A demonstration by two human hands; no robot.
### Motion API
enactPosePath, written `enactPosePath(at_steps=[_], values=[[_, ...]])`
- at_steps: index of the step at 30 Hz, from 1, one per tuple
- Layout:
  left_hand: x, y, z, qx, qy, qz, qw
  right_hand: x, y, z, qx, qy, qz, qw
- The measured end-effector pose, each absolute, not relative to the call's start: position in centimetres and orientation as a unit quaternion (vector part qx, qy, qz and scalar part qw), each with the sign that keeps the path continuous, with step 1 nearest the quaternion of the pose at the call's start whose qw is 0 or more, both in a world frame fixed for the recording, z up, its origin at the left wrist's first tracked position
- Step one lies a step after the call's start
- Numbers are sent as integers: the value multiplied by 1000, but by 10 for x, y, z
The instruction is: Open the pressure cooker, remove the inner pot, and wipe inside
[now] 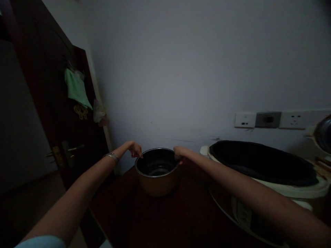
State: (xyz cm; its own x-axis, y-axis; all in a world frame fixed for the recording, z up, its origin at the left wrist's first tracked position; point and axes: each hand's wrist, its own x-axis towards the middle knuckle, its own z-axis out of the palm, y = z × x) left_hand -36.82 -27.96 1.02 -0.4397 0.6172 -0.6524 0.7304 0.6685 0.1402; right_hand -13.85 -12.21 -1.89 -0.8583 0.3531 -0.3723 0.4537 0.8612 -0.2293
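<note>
Both hands [134,150] [179,153] — closed on pot [158,186]

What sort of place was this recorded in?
Probably a home, perhaps a dim kitchen corner: there's a pot, what looks like a large open cooker near wall sockets, and a door with green cloth hanging on it.

The light I have is dim and cool. The smooth pale-grey wall [165,79] is brightest around its middle and greys toward the sides; the dark red-brown wooden door [46,79] on the left and the dark red desk [155,220] near me sink almost to black. A faint gleam edges the round ochre pot [158,186]. Wide-angle distortion stretches my right forearm [232,179]; fine detail looks soft.
</note>
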Motion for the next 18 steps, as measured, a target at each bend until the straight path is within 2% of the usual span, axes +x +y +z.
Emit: enactPosePath(at_steps=[5,18], values=[[-370,-280,3,401,841,-86,353,-141,-123,-24,243,938,-142,200],[-364,-282,-10,409,833,-90,361,-141,-122,-37,237,934,-162,213]])
